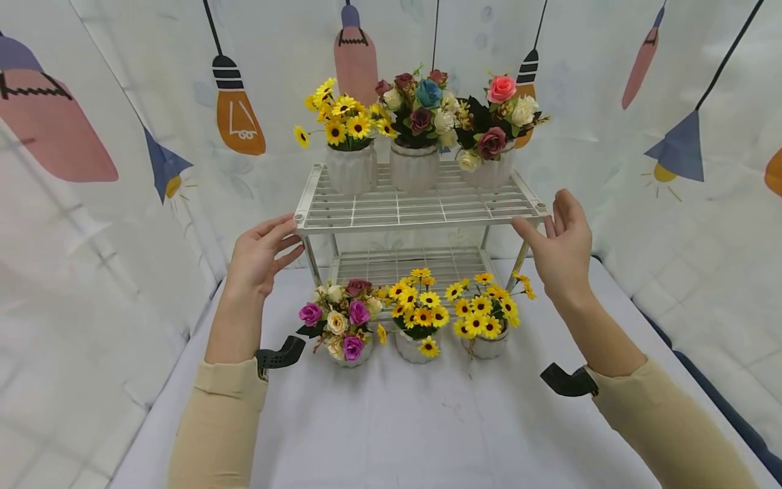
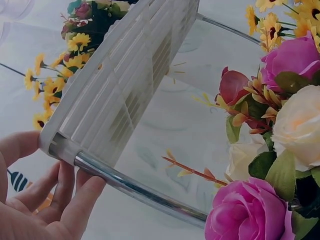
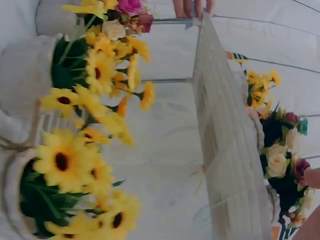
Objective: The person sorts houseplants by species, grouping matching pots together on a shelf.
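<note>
Head view: white two-tier rack [image 1: 421, 207], judged light, rigid but top-heavy with pots, best taken at its corner posts; left hand [image 1: 259, 255] touching, right hand [image 1: 562, 244] near, both grips released.

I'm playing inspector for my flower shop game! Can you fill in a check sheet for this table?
Surface: pale cloth-covered table.
Job's things: white two-tier rack; three flower pots on its top shelf.
Clutter: three flower pots on the table before the rack.
Grips: left hand touches the rack's left front corner, fingers straight; right hand open beside the right corner, contact unclear.
Cables: nothing seen.
Surroundings: curtain printed with lamps.
</note>
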The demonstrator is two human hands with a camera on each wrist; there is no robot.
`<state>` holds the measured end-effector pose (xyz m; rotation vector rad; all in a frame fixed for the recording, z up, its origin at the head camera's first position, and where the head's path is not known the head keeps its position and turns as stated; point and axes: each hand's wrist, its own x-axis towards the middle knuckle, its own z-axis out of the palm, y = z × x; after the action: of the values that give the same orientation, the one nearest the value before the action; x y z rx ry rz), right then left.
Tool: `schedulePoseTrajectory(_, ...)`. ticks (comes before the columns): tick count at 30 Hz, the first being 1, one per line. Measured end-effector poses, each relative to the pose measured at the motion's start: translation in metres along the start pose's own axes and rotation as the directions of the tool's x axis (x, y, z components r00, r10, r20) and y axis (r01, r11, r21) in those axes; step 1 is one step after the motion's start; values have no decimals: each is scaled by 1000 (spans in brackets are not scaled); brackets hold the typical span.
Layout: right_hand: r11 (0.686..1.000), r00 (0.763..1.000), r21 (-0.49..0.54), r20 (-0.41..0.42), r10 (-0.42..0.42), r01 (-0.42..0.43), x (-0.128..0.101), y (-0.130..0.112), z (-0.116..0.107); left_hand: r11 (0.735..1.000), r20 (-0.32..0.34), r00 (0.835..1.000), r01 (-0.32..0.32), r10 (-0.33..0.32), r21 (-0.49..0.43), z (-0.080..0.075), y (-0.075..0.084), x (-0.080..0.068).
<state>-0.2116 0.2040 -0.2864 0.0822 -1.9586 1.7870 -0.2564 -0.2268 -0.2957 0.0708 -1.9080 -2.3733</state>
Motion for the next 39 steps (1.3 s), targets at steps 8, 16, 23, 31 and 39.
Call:
schedulePoseTrajectory(8, 995, 999, -97, -47, 25, -29, -31, 34, -27, 1000, -2, 1000, -5, 5, 14, 0, 0, 0)
schedulePoseTrajectory(16, 967, 989, -215, -77, 124, -138, -60, 69, -46, 1000, 0, 1000, -5, 5, 1, 0, 0, 0)
schedulePoseTrajectory(23, 949, 967, -194, -102, 233, -249, -76, 94, -53, 1000, -1, 1000, -4, 4, 0, 1, 0, 1)
schedulePoseTrajectory(31, 917, 939, -201, -57, 339, -344, -93, 116, -48, 1000, 0, 1000, -10, 10, -18, -1, 0, 0)
schedulePoseTrajectory(39, 895, 911, -186, -4, 412, -405, -118, 138, -29, 1000, -1, 1000, -1, 1, -6, 0, 1, -1)
